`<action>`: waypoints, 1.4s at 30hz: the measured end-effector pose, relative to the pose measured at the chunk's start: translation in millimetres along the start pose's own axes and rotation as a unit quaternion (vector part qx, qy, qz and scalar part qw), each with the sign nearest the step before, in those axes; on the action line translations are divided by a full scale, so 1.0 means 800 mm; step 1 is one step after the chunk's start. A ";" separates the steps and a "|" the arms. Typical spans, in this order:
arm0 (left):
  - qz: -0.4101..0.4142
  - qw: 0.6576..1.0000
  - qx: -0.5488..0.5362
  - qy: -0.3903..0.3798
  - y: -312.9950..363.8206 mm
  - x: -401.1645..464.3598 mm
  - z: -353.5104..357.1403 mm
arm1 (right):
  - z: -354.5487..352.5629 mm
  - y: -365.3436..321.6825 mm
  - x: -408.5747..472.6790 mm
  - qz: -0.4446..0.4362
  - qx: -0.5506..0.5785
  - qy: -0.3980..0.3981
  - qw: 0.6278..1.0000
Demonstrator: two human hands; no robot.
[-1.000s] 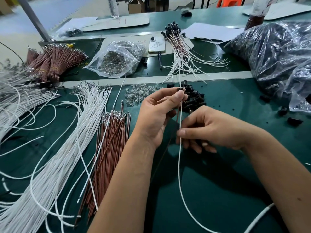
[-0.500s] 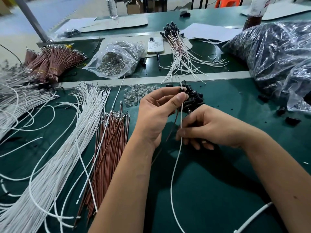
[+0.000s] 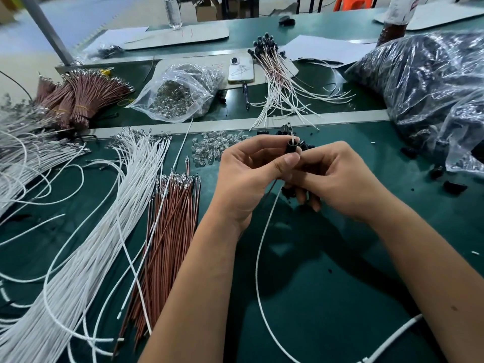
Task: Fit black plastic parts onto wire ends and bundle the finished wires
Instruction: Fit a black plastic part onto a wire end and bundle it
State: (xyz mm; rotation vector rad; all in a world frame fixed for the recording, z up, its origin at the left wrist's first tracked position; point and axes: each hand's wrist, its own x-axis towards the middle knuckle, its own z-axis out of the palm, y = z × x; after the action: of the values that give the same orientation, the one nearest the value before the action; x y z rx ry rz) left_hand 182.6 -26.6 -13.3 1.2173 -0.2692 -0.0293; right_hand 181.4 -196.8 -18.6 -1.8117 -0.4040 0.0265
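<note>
A: Two hands are working one white wire point(image 3: 262, 247) over the counter point(image 3: 340, 297). Left hand point(image 3: 243, 179) is pinching the small black plastic part point(image 3: 292, 148), wire tip poking out its top.

B: Right hand point(image 3: 337, 179) is curling around the wire below. It's looking light and floppy, so pinching near the tip is probably best.

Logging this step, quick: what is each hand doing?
Left hand: pinches the black plastic part on the white wire.
Right hand: grips the same wire.

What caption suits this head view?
Both hands, left hand and right hand, fit a black plastic part onto a white wire.
</note>
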 end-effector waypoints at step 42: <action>0.087 0.995 -0.049 -0.026 0.002 -0.002 0.002 | 0.007 -0.012 -0.004 -0.168 -0.174 0.113 0.964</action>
State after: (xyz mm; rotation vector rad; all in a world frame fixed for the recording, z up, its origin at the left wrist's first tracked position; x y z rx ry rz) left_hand 180.9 -27.2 -11.9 1.0921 -0.4138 0.0773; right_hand 174.6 -190.6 -11.7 -2.0382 -0.5735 -0.5124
